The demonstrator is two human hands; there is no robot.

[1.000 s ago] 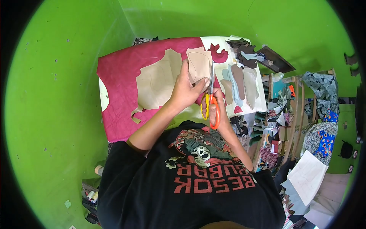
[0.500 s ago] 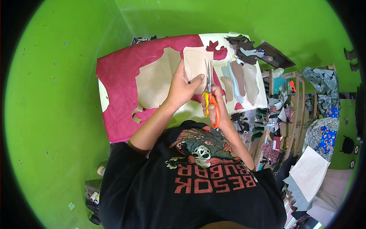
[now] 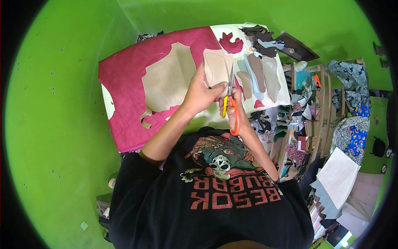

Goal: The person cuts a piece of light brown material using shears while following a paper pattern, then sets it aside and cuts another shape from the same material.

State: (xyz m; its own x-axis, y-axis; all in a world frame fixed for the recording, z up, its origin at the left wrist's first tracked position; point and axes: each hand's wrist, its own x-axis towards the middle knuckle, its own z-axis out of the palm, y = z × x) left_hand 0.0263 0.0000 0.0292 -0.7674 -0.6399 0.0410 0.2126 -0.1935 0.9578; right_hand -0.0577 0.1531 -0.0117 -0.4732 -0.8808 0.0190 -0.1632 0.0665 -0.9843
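Note:
My left hand grips a beige sheet by its lower edge, thumb on top. A curved outline is drawn on that sheet. In my right hand is a pair of scissors with one orange and one yellow handle. Their blades point away from me along the sheet's right edge, close to my left thumb. Beyond my left hand, a larger beige piece with an irregular cut edge lies on dark red material.
Insole-shaped pieces lie at the table's right side. Dark scraps and a red offcut are at the far end. A wooden rack with fabric scraps stands to the right. A green wall is on the left.
The scissor blades have gone from parted to nearly together at the sheet's right edge. Both hands stay close together, and the camera view has shifted slightly.

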